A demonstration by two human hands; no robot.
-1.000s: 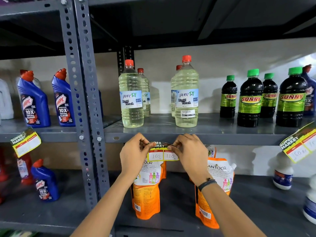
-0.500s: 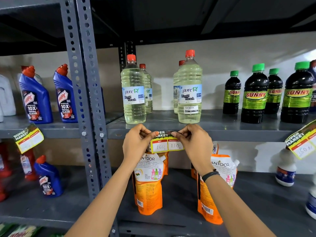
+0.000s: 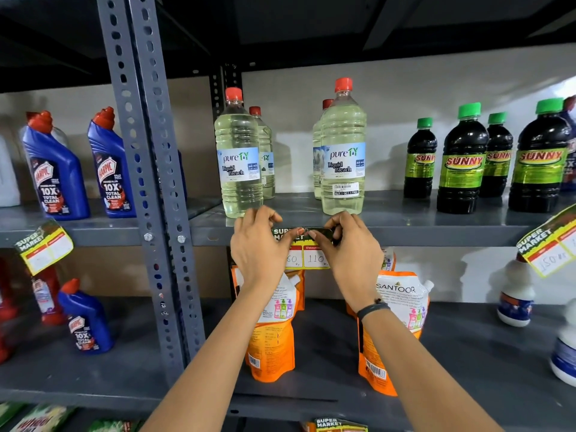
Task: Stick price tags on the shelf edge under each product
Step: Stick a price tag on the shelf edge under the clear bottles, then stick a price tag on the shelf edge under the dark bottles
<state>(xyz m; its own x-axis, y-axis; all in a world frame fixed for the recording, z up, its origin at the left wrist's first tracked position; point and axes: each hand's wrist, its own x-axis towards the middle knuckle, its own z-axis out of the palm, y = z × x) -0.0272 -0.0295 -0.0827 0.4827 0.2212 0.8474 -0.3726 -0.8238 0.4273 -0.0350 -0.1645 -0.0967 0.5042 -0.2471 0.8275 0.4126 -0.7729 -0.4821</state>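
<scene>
A yellow and red price tag (image 3: 311, 256) reading 110 lies against the grey shelf edge (image 3: 436, 236), below the clear liquid bleach bottles (image 3: 342, 157). My left hand (image 3: 260, 247) pinches the tag's top left corner. Its top right corner sits under the fingertips of my right hand (image 3: 346, 246), pressed to the edge. The left hand hides part of the tag's left price box.
Two other tags hang from the same shelf level, one at the left (image 3: 43, 246) under blue Harpic bottles (image 3: 54, 169), one at the right (image 3: 550, 241) near dark Sunny bottles (image 3: 461, 165). Orange Santoor pouches (image 3: 402, 310) stand below. A perforated grey upright (image 3: 146, 169) rises at left.
Both hands have lifted the tag from below the shelf edge up onto it. The tag's top strip now lies on the grey edge.
</scene>
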